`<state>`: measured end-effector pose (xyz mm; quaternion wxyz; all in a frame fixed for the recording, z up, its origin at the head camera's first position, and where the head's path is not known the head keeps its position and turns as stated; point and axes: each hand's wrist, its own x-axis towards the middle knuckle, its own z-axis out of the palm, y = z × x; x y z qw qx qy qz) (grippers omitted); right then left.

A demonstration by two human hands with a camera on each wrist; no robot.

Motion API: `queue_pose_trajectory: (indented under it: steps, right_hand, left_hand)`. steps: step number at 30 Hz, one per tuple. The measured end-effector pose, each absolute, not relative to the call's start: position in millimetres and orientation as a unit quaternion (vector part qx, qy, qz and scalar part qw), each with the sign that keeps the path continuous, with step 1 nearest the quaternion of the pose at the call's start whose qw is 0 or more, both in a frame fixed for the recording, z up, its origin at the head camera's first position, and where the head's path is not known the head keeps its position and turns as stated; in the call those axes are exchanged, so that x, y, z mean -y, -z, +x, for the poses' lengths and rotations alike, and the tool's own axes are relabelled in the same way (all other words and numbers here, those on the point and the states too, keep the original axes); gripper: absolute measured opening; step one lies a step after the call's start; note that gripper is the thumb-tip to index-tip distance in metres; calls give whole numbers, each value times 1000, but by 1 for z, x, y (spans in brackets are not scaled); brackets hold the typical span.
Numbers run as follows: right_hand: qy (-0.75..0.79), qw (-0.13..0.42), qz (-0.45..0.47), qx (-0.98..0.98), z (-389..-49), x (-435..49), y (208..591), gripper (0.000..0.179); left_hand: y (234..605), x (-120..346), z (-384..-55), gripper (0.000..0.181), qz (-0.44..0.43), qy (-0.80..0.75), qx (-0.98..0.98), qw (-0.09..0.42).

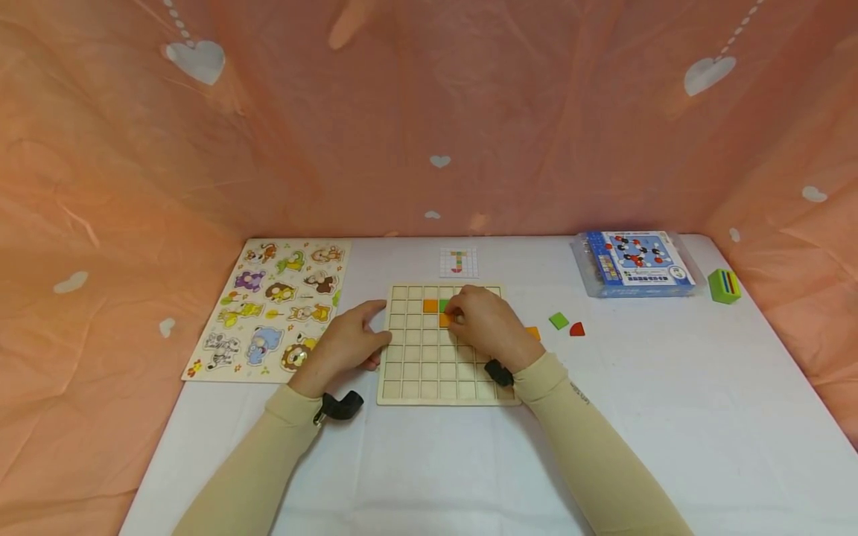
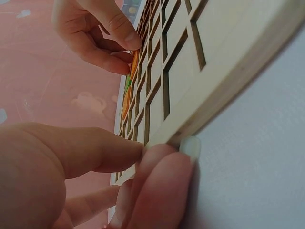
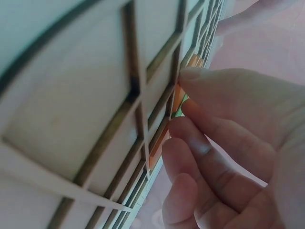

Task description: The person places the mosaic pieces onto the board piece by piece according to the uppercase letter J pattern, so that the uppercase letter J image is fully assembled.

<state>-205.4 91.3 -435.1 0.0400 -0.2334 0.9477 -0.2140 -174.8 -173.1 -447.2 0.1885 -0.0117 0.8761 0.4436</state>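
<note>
A wooden grid board (image 1: 430, 370) lies on the table in the head view, with square tiles in its upper rows. My left hand (image 1: 348, 336) is at its left edge. In the left wrist view, the thumb (image 2: 112, 152) and fingertips pinch the frame. Over the upper right cells, my right hand (image 1: 488, 321) has its thumb and curled fingers at an orange square tile (image 1: 445, 321), pinching it at the board's surface. Next to it are a green tile (image 1: 443, 305) and another orange tile (image 1: 430, 306). The right hand covers the cells beneath it.
Behind the board lies a small pattern card (image 1: 459, 262). To the right are an orange piece (image 1: 533, 333), a green square (image 1: 558, 321) and a red rounded piece (image 1: 577, 329). An animal puzzle board (image 1: 268, 313), a plastic box (image 1: 640, 260) and a striped block (image 1: 725, 286) stand farther out.
</note>
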Motion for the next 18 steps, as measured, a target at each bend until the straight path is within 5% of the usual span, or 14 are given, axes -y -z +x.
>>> queue_pose_trajectory:
  steps: [18]
  right_hand:
    - [241, 55, -209, -946, -204, -111, 430, 18]
  left_hand:
    - [446, 172, -174, 72, -24, -445, -874, 192]
